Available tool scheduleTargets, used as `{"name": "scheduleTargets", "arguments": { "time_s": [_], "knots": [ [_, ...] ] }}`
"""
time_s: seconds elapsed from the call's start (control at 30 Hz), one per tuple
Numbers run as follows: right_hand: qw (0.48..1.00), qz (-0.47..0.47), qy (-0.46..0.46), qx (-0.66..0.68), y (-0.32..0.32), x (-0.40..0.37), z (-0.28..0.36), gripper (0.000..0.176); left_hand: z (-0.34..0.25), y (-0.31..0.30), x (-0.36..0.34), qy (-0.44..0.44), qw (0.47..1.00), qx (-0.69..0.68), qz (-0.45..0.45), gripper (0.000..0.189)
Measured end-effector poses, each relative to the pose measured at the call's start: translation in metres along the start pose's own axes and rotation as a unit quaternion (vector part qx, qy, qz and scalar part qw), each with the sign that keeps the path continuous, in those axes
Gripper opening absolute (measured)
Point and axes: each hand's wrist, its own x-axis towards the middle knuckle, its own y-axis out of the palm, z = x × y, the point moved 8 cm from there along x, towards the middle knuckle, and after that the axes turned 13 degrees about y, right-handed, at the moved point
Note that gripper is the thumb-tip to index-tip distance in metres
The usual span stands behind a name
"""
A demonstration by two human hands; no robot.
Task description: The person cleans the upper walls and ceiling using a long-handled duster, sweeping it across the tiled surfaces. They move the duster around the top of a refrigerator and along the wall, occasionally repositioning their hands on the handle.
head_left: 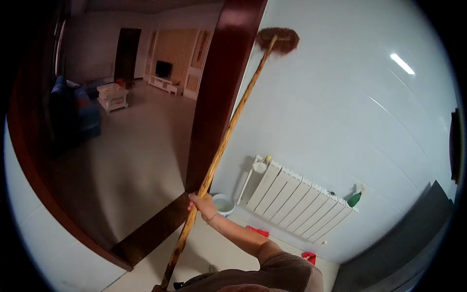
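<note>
A long rough wooden pole (229, 131) is gripped by the right hand (201, 203), fingers wrapped tight, just left of the white ribbed radiator (301, 207); slanted for reach, its brown fibrous brush head (278, 40) is pressed to the glossy white tiled wall (340, 121) high above the radiator; the left hand is unseen.

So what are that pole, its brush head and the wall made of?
Pole: looks like bare bamboo or wood, yellowish, mottled, matte. Brush head: coarse brown fibre, fuzzy edge, maybe coir. Wall: glossy white tile, lamp glare, faint joints.
</note>
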Motion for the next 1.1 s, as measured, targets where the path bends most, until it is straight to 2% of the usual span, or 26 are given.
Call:
{"name": "scheduleTargets", "arguments": {
  "time_s": [0.07,0.13,0.2,0.27,0.33,0.4,0.47,0.53,0.6,0.67,0.73,0.83,0.87,0.9,0.97,1.03,1.1],
  "knots": [
    [0.995,0.051,-0.089,0.016,-0.014,0.021,0.065,0.014,-0.051,0.012,0.033,0.015,1.000,0.003,-0.005,0.041],
    [0.987,0.041,-0.151,-0.020,-0.032,0.033,0.137,0.015,-0.104,0.024,0.068,0.024,1.000,0.003,-0.016,0.042],
    [0.980,0.066,-0.187,-0.021,-0.048,0.044,0.208,0.016,-0.179,0.041,0.125,0.116,0.988,-0.100,0.030,0.032],
    [0.977,0.073,-0.200,-0.033,-0.061,0.053,0.277,0.016,-0.255,0.043,0.142,0.139,0.988,-0.064,-0.037,0.027],
    [0.966,0.088,-0.239,-0.053,-0.068,0.063,0.348,0.017,-0.331,0.037,0.146,0.148,0.986,-0.076,-0.028,0.029],
    [0.959,0.081,-0.262,-0.066,-0.072,0.071,0.420,0.018,-0.417,0.025,0.139,0.203,0.974,-0.078,-0.055,0.026],
    [0.949,0.059,-0.298,-0.077,-0.074,0.070,0.495,0.021,-0.514,0.017,0.112,0.297,0.952,-0.046,-0.061,0.024],
    [0.939,0.049,-0.330,-0.078,-0.074,0.060,0.565,0.024,-0.589,0.010,0.094,0.398,0.912,-0.077,-0.053,0.030],
    [0.928,0.054,-0.367,-0.036,-0.080,0.063,0.626,0.024,-0.644,0.012,0.082,0.400,0.912,-0.073,-0.046,0.032],
    [0.927,0.036,-0.369,-0.052,-0.089,0.061,0.664,0.019,-0.679,0.020,0.071,0.425,0.901,-0.078,-0.033,0.032],
    [0.927,0.046,-0.367,-0.062,-0.096,0.064,0.670,0.018,-0.684,0.024,0.069,0.449,0.889,-0.088,-0.022,0.031],
    [0.935,0.050,-0.339,-0.094,-0.105,0.058,0.610,0.018,-0.641,0.038,0.080,0.393,0.910,-0.133,0.003,0.022],
    [0.937,0.056,-0.330,-0.094,-0.108,0.067,0.583,0.020,-0.618,0.037,0.080,0.370,0.925,-0.086,-0.024,0.022],
    [0.943,0.066,-0.308,-0.105,-0.109,0.072,0.548,0.019,-0.589,0.034,0.078,0.346,0.936,-0.039,-0.051,0.022],
    [0.951,0.081,-0.275,-0.114,-0.109,0.069,0.466,0.020,-0.487,0.038,0.138,0.355,0.934,-0.011,-0.041,0.021],
    [0.955,0.098,-0.264,-0.093,-0.102,0.058,0.376,0.019,-0.396,0.034,0.110,0.202,0.978,-0.041,-0.032,0.020],
    [0.970,0.137,-0.195,-0.050,-0.088,0.039,0.277,0.014,-0.307,0.029,0.082,0.142,0.990,0.017,-0.017,0.022]
  ]
}}
